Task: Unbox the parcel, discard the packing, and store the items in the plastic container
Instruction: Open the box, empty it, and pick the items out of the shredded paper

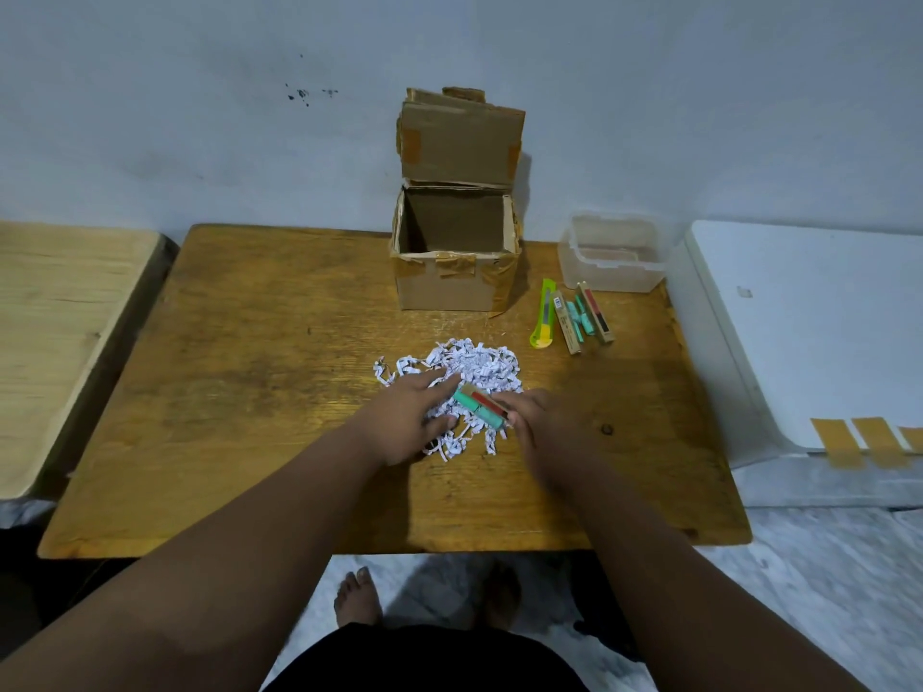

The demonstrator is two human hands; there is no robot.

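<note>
A heap of white shredded paper (469, 364) lies in the middle of the wooden table (249, 392). My left hand (402, 417) rests flat on the heap's near left side, fingers spread. My right hand (542, 422) grips the near end of a slim item box (479, 404) with green and red windows, lying on the shreds. The open cardboard parcel (452, 252) stands at the back, its inside looking empty. The clear plastic container (612, 254) sits at the back right, with something reddish dimly visible inside.
A green-yellow box cutter (544, 314) and a few more slim item boxes (582, 317) lie between the parcel and the container. A pale wooden surface (55, 342) adjoins on the left, a white appliance (809, 332) with tape strips on the right. A wall stands behind.
</note>
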